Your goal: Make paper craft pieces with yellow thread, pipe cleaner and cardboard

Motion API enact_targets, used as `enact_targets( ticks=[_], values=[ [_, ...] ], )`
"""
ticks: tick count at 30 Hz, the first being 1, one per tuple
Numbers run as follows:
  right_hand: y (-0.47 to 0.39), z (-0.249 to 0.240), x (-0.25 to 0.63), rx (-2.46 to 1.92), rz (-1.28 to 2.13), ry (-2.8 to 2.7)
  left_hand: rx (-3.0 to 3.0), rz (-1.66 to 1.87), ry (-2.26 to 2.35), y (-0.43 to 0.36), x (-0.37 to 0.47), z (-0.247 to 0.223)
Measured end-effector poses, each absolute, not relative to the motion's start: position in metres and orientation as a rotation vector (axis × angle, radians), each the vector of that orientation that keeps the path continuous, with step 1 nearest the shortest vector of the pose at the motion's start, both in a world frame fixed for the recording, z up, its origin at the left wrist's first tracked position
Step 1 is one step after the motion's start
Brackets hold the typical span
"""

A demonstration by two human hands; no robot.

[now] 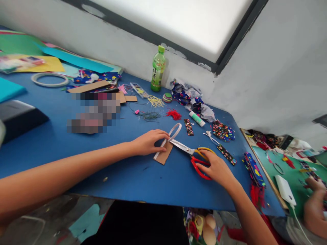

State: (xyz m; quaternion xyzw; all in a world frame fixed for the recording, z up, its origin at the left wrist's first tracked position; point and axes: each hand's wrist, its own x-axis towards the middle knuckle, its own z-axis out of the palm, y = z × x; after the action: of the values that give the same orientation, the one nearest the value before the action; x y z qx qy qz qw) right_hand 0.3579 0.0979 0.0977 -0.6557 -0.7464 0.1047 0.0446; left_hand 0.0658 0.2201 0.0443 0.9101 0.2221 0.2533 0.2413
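Observation:
My left hand (150, 141) is closed, its thumb and fingers pinching a white roll of tape (179, 126) at the edge of a small brown cardboard piece (163, 156). A white strip runs along the cardboard's left side. My right hand (217, 166) grips scissors (200, 173) with red and yellow handles, fingers in the loops. Their blades reach left, with the tips at the tape and the cardboard's upper edge. Whether the tips touch the tape I cannot tell. Right of the blades lie a floral fabric strip (188, 127) and a glue stick (197, 118).
A green bottle (158, 69) stands near the wall. Red threads (173, 114), crumpled fabric (182, 94) and a large tape ring (49, 80) lie on the blue table (122, 180). At right, another person's hand (315, 200) is near a white power bank (285, 189) on a green table.

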Motion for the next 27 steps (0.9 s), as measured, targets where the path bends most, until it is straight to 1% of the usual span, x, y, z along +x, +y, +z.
enact_targets(
  ticks=[13, 21, 27],
  values=[
    [0.107, 0.080, 0.356, -1.935, 0.112, -2.362, 2.469, 0.740, 0.626, 0.220, 0.065, 0.041],
    [0.105, 0.082, 0.356, -1.982, 0.024, -2.411, 2.453, 0.685, 0.700, 0.219, 0.064, 0.045],
    [0.103, 0.081, 0.354, -1.953, -0.110, -2.456, 2.445, 0.727, 0.662, 0.220, 0.064, 0.042]
  ],
)
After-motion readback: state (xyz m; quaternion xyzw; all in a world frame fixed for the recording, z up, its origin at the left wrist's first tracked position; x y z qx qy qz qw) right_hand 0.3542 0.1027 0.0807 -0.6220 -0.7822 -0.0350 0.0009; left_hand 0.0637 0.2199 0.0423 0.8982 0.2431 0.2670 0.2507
